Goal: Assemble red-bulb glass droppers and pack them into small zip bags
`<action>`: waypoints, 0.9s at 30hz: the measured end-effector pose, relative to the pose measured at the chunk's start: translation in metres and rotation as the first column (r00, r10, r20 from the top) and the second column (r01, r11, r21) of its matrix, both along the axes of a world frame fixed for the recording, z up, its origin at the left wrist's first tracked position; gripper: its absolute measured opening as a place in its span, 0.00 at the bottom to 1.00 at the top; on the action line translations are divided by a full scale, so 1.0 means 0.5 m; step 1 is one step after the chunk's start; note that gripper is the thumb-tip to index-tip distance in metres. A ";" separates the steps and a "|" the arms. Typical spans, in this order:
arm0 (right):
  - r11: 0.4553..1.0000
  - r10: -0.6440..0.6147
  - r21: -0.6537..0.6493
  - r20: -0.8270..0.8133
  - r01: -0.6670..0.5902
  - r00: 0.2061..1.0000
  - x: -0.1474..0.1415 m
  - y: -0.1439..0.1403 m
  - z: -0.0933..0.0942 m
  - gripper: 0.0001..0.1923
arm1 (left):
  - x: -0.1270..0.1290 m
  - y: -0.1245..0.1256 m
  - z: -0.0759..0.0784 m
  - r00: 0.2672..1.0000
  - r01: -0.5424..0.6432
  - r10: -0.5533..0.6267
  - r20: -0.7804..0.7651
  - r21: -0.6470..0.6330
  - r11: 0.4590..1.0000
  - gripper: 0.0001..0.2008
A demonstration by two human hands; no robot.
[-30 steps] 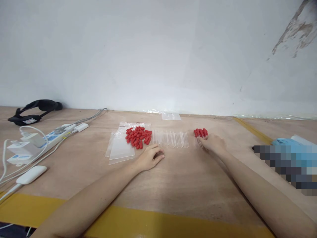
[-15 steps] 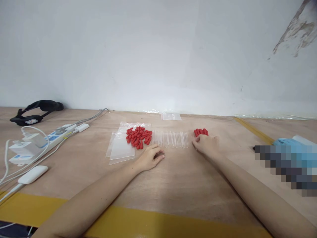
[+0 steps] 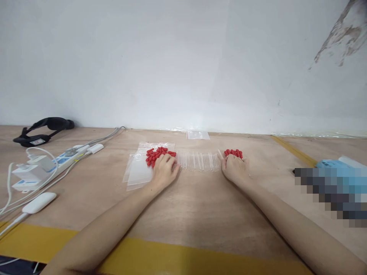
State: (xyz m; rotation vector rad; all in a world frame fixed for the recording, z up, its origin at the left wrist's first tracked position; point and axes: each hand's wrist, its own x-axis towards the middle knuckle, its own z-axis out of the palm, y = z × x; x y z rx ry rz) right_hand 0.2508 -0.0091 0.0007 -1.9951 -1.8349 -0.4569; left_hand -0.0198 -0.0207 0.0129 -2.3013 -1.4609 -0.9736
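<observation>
My left hand [image 3: 164,170] reaches over the near right side of a pile of red rubber dropper bulbs [image 3: 151,156]. Its fingers bend down onto the bulbs, with the thumb apart from them; the fingertips are partly hidden. My right hand [image 3: 236,170] rests on the table, fingers closed. From its thumb side a thin clear dropper tube [image 3: 220,153] sticks up at a slant, apparently pinched there. Just beyond that hand lie several red bulbs side by side [image 3: 233,153], their near ends hidden. Between the hands, many clear dropper tubes [image 3: 197,161] lie in a row.
Clear plastic bags [image 3: 139,175] lie under and beside the bulb pile. Another small bag [image 3: 198,135] lies by the wall. At left are a power strip [image 3: 61,158] with cables, a white adapter [image 3: 39,202] and a black headset strap [image 3: 43,131]. A blue package [image 3: 341,172] sits at right.
My left hand has moved forward and left onto the bulb pile. My right hand has shifted slightly, and a slanted clear tube now shows by its thumb.
</observation>
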 end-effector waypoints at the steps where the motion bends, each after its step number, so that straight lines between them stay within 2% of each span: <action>1: 0.999 0.022 0.046 -0.006 -0.022 1.000 -0.005 -0.006 -0.002 0.16 | -0.009 0.009 0.003 0.996 -0.079 0.080 -0.030 0.035 0.996 0.09; 3: 0.990 0.097 0.107 -0.020 -0.094 0.995 -0.017 -0.018 -0.009 0.16 | -0.026 0.026 0.006 0.979 -0.184 0.189 -0.076 0.078 0.980 0.11; 5: 0.971 0.198 0.140 -0.033 -0.192 0.980 -0.028 -0.029 -0.018 0.15 | -0.039 0.037 0.004 0.965 -0.229 0.238 -0.106 0.092 0.969 0.12; 9: 0.924 0.362 0.158 -0.076 -0.347 0.929 -0.046 -0.041 -0.034 0.14 | -0.045 0.045 -0.003 0.964 -0.226 0.235 -0.121 0.084 0.971 0.11; 14: 0.878 0.468 0.182 -0.125 -0.444 0.875 -0.051 -0.039 -0.043 0.14 | -0.047 0.045 0.001 0.970 -0.220 0.223 -0.095 0.046 0.974 0.09; 16: 0.858 0.501 0.201 -0.124 -0.473 0.856 -0.051 -0.040 -0.043 0.15 | -0.047 0.041 0.007 0.979 -0.201 0.202 -0.034 0.034 0.979 0.08; 18: 0.839 0.532 0.199 -0.114 -0.506 0.839 -0.053 -0.044 -0.040 0.16 | -0.041 0.032 0.011 0.989 -0.138 0.136 0.065 0.029 0.990 0.07; 21: 0.816 0.569 0.205 -0.128 -0.540 0.812 -0.057 -0.054 -0.031 0.15 | -0.018 0.005 0.010 0.983 0.100 -0.094 0.155 -0.032 0.994 0.05; 24: 0.808 0.583 0.227 -0.174 -0.544 0.794 -0.060 -0.062 -0.023 0.13 | 0.012 -0.027 -0.002 0.936 0.344 -0.321 0.142 -0.189 0.920 0.05; 27: 0.809 0.586 0.198 -0.210 -0.553 0.782 -0.060 -0.066 -0.019 0.10 | 0.035 -0.044 -0.014 0.903 0.430 -0.406 0.142 -0.285 0.857 0.07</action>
